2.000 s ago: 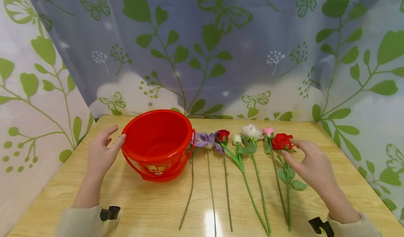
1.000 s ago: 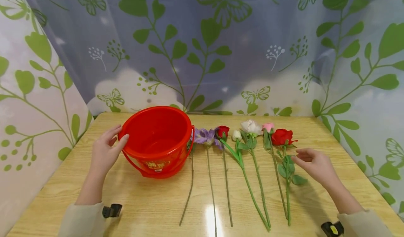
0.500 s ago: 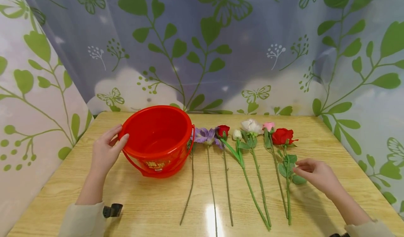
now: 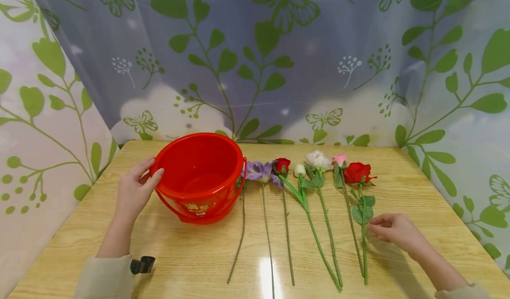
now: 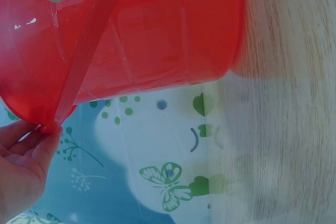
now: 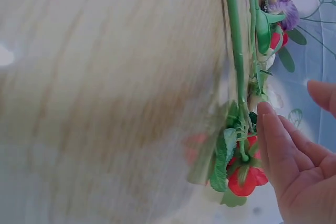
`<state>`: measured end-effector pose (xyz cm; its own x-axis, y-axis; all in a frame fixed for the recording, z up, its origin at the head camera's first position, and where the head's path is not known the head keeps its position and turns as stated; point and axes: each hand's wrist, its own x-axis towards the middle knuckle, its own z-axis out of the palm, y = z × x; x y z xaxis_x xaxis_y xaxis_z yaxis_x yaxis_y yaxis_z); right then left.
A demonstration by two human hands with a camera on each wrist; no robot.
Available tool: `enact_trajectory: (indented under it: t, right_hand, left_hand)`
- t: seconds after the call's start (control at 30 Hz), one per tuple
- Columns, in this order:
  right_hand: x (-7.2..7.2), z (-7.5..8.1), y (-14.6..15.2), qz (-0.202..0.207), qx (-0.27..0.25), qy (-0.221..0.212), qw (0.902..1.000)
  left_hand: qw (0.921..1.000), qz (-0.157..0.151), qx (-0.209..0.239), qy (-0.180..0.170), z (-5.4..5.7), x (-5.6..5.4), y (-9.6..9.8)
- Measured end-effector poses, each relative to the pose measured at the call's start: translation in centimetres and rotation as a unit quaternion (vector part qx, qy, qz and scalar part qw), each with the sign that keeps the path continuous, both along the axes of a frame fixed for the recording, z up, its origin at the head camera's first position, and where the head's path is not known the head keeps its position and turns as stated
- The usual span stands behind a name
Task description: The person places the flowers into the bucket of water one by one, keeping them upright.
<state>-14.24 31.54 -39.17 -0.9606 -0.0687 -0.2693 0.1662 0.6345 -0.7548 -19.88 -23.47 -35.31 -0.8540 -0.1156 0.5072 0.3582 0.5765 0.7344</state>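
At the left of the table stands a red plastic bucket [image 4: 207, 206], its thin handle hanging down at the front. My left hand [image 4: 135, 190] pinches its rim between fingers and thumb; the left wrist view shows this hand [image 5: 23, 166] where the handle joins the rim. On the right, my right hand [image 4: 398, 233] is beside the leafy stem of a large red artificial rose [image 4: 357, 173], fingertips right at the leaves. In the right wrist view, the fingers of this hand [image 6: 296, 177] are straight and the thumb stands apart, with the rose head [image 6: 242, 182] behind them.
More artificial flowers lie side by side: a purple flower [image 4: 260, 173], a small red rose [image 4: 283, 165], a white bud [image 4: 299, 170], a white rose [image 4: 318, 159] and a pink rose [image 4: 340, 159]. A patterned curtain [image 4: 239, 82] hangs behind the wooden table [image 4: 179, 263].
My left hand has come onto the bucket's rim. My right hand has moved from the red rose's head down toward me, along its stem. The flowers lie as before.
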Motion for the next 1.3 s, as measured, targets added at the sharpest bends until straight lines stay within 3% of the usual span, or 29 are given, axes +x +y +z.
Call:
enact_trajectory:
  t: [0.33, 0.63, 1.13, 1.3]
  right_hand:
    - [-0.3, -1.3, 0.3, -0.001, -0.074, -0.047, 0.9961]
    - [-0.2, -1.9, 0.8, -0.005, -0.122, -0.063, 0.9905]
    - [-0.6, -2.3, 1.2, -0.022, -0.217, -0.109, 0.9699]
    - [-0.8, -2.6, 0.9, -0.037, -0.227, -0.119, 0.9658]
  left_hand:
    - [1.0, -0.005, 0.004, 0.007, -0.2, -0.1, -0.1]
    - [0.9998, -0.005, 0.014, 0.014, -0.1, -0.2, 0.2]
    - [0.9996, -0.009, 0.025, 0.01, -0.6, -0.6, 0.3]
    - [0.9998, 0.003, 0.019, 0.008, -0.7, -0.4, 0.1]
